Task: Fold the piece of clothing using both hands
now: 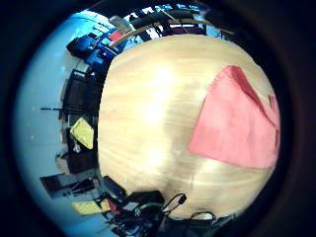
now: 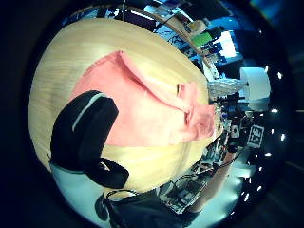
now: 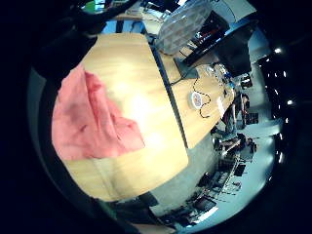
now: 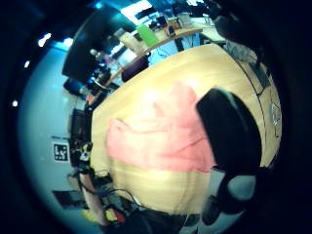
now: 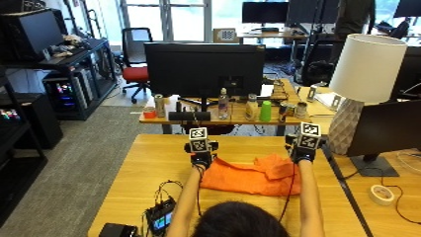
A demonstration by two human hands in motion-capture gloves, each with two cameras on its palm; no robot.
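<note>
Daylight enters through the far windows (image 5: 190, 19); bright glare patches sit on the tabletop (image 1: 158, 98); palm views curve strongly at edges.

Wooden table (image 5: 148, 163), orange garment (image 5: 246, 180) lying on it

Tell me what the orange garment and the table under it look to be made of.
Garment: soft woven or knit cloth, matte; it lies in folds and bunches at one end. The exact fibre is not clear. Table: pale wood or wood-look laminate, smooth with a slight sheen; grain lines and light glare show on its top.
</note>
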